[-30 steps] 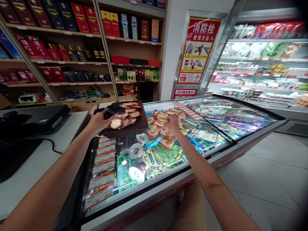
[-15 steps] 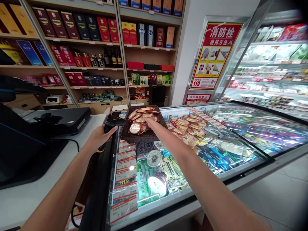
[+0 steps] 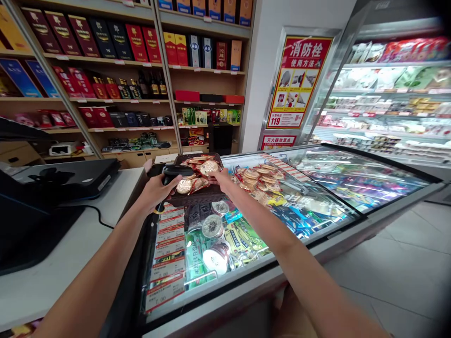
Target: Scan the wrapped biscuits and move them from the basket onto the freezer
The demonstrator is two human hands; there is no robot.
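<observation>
My left hand (image 3: 157,191) is closed around the handle of a black barcode scanner (image 3: 178,171), whose head points right over the basket's left part. My right hand (image 3: 221,180) pinches a wrapped round cracker (image 3: 209,167) by its edge, its flat face turned up. This cracker is over a dark brown woven basket (image 3: 197,200), which holds several more wrapped crackers (image 3: 185,186) in clear and red packaging. The basket stands on the glass top of a chest freezer (image 3: 243,277). To its right, a loose heap of similar wrapped crackers (image 3: 260,177) lies on the glass.
A white counter (image 3: 88,244) with a dark till device (image 3: 88,176) and a black cable stands at left. Price labels (image 3: 167,263) line the freezer's left side. Shelves of boxes and bottles (image 3: 120,91) rise behind; a lit display fridge (image 3: 394,103) is at right.
My right hand now has a wrapped cracker raised from the pile in the basket. The scanner has swung right, over the basket's edge. The whole view has shifted right.
</observation>
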